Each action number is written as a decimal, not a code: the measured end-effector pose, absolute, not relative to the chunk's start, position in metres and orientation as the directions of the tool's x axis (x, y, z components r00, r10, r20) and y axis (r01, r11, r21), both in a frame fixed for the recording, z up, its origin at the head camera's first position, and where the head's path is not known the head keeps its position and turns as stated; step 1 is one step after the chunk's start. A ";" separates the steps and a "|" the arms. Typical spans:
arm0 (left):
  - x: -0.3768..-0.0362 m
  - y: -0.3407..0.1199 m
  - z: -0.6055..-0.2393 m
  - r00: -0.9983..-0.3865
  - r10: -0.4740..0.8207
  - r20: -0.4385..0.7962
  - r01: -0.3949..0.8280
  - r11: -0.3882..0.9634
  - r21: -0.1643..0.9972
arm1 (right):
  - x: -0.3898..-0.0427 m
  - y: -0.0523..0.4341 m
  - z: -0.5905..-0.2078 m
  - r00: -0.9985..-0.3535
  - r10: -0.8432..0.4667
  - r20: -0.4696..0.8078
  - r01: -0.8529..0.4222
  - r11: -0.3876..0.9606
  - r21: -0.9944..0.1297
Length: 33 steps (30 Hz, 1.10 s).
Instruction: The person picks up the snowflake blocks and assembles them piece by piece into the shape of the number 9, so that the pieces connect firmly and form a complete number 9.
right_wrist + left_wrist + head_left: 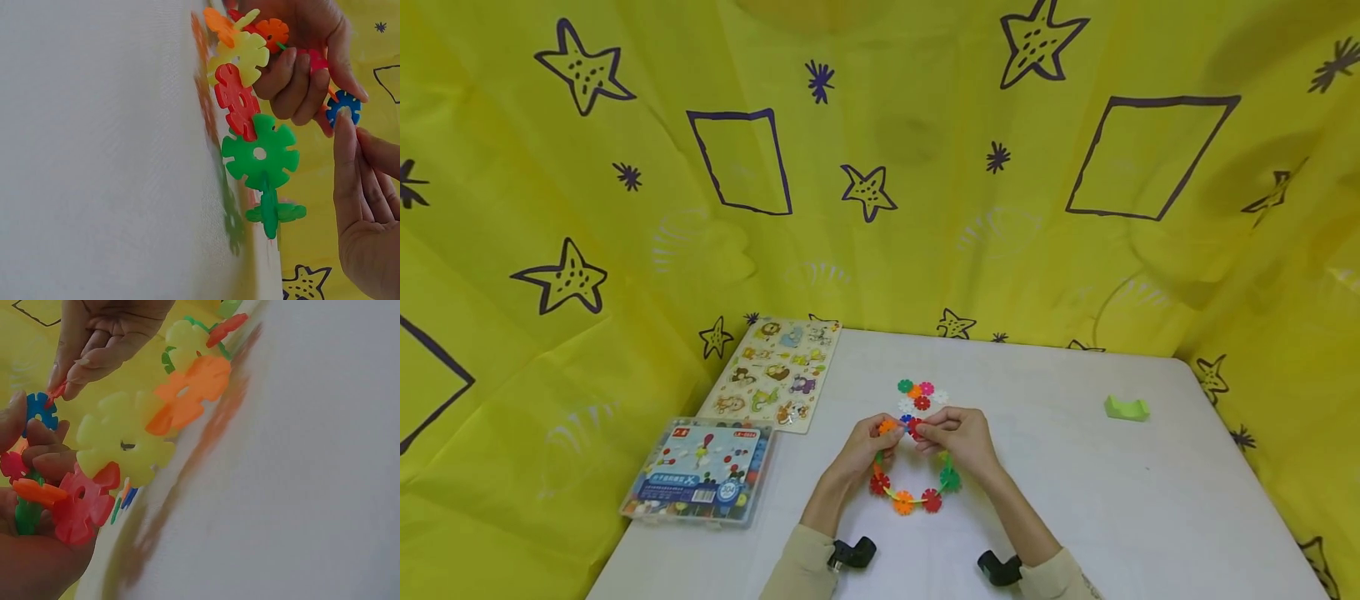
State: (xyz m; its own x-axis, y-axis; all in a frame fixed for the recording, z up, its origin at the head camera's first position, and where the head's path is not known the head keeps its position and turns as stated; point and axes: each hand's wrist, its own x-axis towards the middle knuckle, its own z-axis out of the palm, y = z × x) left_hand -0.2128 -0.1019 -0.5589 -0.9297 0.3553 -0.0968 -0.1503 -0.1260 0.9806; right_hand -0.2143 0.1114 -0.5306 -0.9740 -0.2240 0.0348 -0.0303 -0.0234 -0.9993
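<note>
— Both grips first: what are they pinching?

— Left hand (pixel 868 446) has its fingers curled round the upper left end of the snowflake-disc chain (pixel 910 492), with an orange disc at its fingertips. Right hand (pixel 958 437) pinches a red disc (pixel 914 427) at the chain's upper right end, thumb and forefinger pressed together on it.

— And the blue disc?

— Blue disc (pixel 344 107) sits between the two sets of fingertips, just where the chain's ends nearly meet. From the wrist views I cannot tell which hand truly bears it; both touch or nearly touch it.

— How does the chain lie?

— It hangs as an open loop below the hands, curving toward the near edge of the bench (pixel 1075 500); its gap faces the far edge. Neither hand is nearer the gap; they meet over it, near the middle of the bench.

— Beyond that?

— Loose discs (pixel 919 393) lie just past the hands. A parts box (pixel 700 475) sits at the left edge, a puzzle board (pixel 775 375) at the far left corner, and a green block (pixel 1126 407) toward the right edge.
</note>
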 end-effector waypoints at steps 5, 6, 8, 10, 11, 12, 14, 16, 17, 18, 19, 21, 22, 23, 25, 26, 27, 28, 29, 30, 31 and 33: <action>-0.212 -0.103 -0.558 -0.928 0.363 -0.078 -0.144 -0.158 0.977 | -0.216 0.111 -0.529 -0.964 -0.260 0.051 -0.042 -0.040 -0.998; -0.212 -0.103 -0.557 -0.927 0.369 -0.066 -0.134 -0.161 0.978 | -0.217 0.111 -0.528 -0.964 -0.259 0.057 -0.050 -0.032 -0.998; -0.212 -0.102 -0.557 -0.924 0.379 -0.045 -0.113 -0.159 0.981 | -0.217 0.112 -0.526 -0.965 -0.253 0.067 -0.067 -0.011 -0.998; -0.213 -0.100 -0.558 -0.923 0.384 -0.031 -0.094 -0.146 0.985 | -0.219 0.113 -0.524 -0.970 -0.230 0.079 -0.093 0.051 -0.994; -0.212 -0.100 -0.558 -0.923 0.384 -0.028 -0.088 -0.138 0.987 | -0.219 0.114 -0.523 -0.973 -0.215 0.082 -0.103 0.086 -0.991; -0.213 -0.099 -0.558 -0.924 0.380 -0.031 -0.087 -0.131 0.988 | -0.220 0.114 -0.523 -0.976 -0.198 0.086 -0.111 0.120 -0.987; -0.213 -0.099 -0.559 -0.930 0.365 -0.032 -0.078 -0.111 0.991 | -0.222 0.115 -0.523 -0.984 -0.154 0.095 -0.124 0.194 -0.973; -0.214 -0.100 -0.560 -0.935 0.353 -0.027 -0.064 -0.095 0.993 | -0.224 0.115 -0.525 -0.990 -0.098 0.101 -0.124 0.262 -0.957; -0.214 -0.100 -0.560 -0.937 0.348 -0.020 -0.053 -0.084 0.995 | -0.225 0.115 -0.526 -0.992 -0.072 0.108 -0.125 0.298 -0.946; -0.215 -0.100 -0.560 -0.940 0.342 -0.012 -0.040 -0.075 0.996 | -0.227 0.115 -0.527 -0.992 -0.048 0.119 -0.128 0.338 -0.932; -0.215 -0.101 -0.560 -0.942 0.336 -0.009 -0.034 -0.067 0.997 | -0.228 0.115 -0.529 -0.991 -0.028 0.130 -0.131 0.380 -0.916; -0.216 -0.102 -0.561 -0.946 0.324 -0.004 -0.023 -0.054 0.998 | -0.231 0.114 -0.532 -0.989 -0.009 0.149 -0.136 0.457 -0.879; -0.216 -0.103 -0.561 -0.948 0.318 -0.002 -0.018 -0.048 0.999 | -0.232 0.114 -0.534 -0.987 -0.010 0.158 -0.142 0.490 -0.860; -0.216 -0.104 -0.561 -0.949 0.315 -0.002 -0.016 -0.044 0.999 | -0.233 0.113 -0.536 -0.986 -0.019 0.165 -0.151 0.511 -0.846; -0.216 -0.105 -0.561 -0.952 0.307 -0.006 -0.021 -0.044 0.999 | -0.235 0.110 -0.541 -0.985 -0.049 0.167 -0.167 0.541 -0.824; -0.216 -0.105 -0.560 -0.953 0.303 -0.010 -0.024 -0.045 0.999 | -0.236 0.108 -0.543 -0.984 -0.070 0.166 -0.177 0.553 -0.814; -0.215 -0.106 -0.560 -0.954 0.300 -0.012 -0.029 -0.049 0.998 | -0.238 0.106 -0.545 -0.982 -0.091 0.163 -0.186 0.562 -0.806; -0.215 -0.106 -0.559 -0.955 0.297 -0.013 -0.032 -0.056 0.998 | -0.239 0.104 -0.547 -0.981 -0.113 0.159 -0.195 0.573 -0.796; -0.215 -0.106 -0.559 -0.956 0.294 -0.014 -0.034 -0.064 0.997 | -0.240 0.102 -0.548 -0.979 -0.134 0.155 -0.204 0.585 -0.785; -0.215 -0.106 -0.558 -0.957 0.290 -0.014 -0.036 -0.071 0.997 | -0.241 0.100 -0.550 -0.977 -0.154 0.150 -0.213 0.606 -0.767; -0.214 -0.106 -0.558 -0.958 0.287 -0.013 -0.037 -0.077 0.996 | -0.242 0.098 -0.551 -0.973 -0.176 0.151 -0.229 0.623 -0.748; -0.214 -0.106 -0.557 -0.958 0.287 -0.012 -0.039 -0.089 0.995 | -0.243 0.094 -0.553 -0.964 -0.218 0.153 -0.260 0.657 -0.708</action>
State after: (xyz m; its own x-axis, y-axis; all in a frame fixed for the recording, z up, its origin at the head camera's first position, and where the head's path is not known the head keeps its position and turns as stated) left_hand -0.2142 -0.1055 -0.5570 -0.9579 0.2869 -0.0115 -0.0387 -0.0891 0.9953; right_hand -0.2433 0.0937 -0.5526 -0.9640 -0.2176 0.1527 -0.2603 0.6566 -0.7078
